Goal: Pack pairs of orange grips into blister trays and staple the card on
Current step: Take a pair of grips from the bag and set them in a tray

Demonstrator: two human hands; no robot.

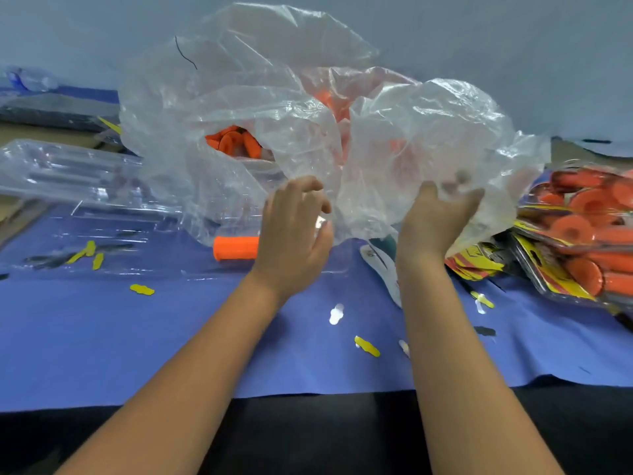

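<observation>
The person's 2 hands are up at the mouth of a big clear bag point(274, 97). The right hand point(438, 217) has its fingers curled into the crinkly plastic and pinches a fold of it. The left hand point(294, 228) is just beside the bag's edge with its fingers bent loosely. I cannot tell if it really holds the plastic or only touches it.

Here is what could go wrong. The bag is floppy and full at the back. If the hands tug the mouth too wide or tip it, the orange grips point(233, 140) inside could tumble out over the blue cloth point(171, 337). The thin plastic could also slip out of the pinch, and then the bag would flop down on the clear trays point(68, 173) that lie to the left of the hands.

The grips are bright orange and short, like little tubes. A heap of them shows through the bag, past the fingers. 1 loose grip point(236, 247) lies on the cloth just left of the left hand. Far to the right of the right hand sits a pile of finished packs point(582, 241) with yellow cards. A stapler point(383, 262) peeks out between the 2 wrists, below the bag.
</observation>
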